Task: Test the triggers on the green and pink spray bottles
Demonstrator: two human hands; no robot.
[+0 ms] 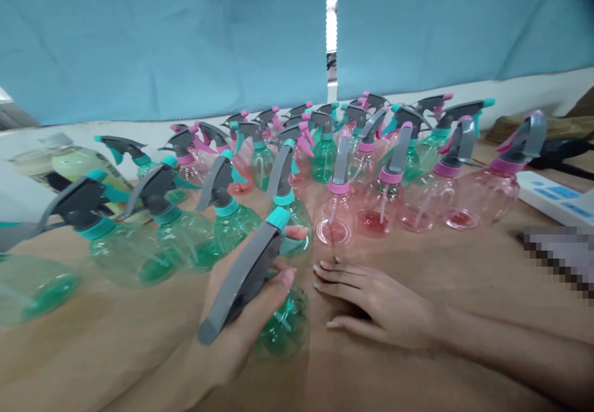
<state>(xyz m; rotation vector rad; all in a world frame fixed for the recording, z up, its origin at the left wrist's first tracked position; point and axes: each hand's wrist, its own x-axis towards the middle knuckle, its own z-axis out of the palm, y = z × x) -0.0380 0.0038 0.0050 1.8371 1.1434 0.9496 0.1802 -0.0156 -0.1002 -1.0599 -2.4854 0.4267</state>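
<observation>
My left hand (pixel 250 313) is wrapped round the neck of a green spray bottle (pixel 290 331) with a grey trigger head and teal nozzle. The hand hides the bottle's neck and part of its body. To the right of it, my right hand (pixel 366 297) lies on the brown tabletop (pixel 399 381) with its fingers stretched out, holding nothing. Just beyond the right fingers stands a pink spray bottle (pixel 333 214). Another green spray bottle (pixel 236 220) stands upright behind my left hand.
Several more green and pink spray bottles (pixel 325 155) crowd the table's back. A pale bottle of yellowish liquid (pixel 86 167) stands at left. On the right are a white device with blue labels (pixel 557 195), a blurred-out flat object (pixel 561 254) and something black (pixel 563 152). A blue sheet (pixel 185 41) hangs behind.
</observation>
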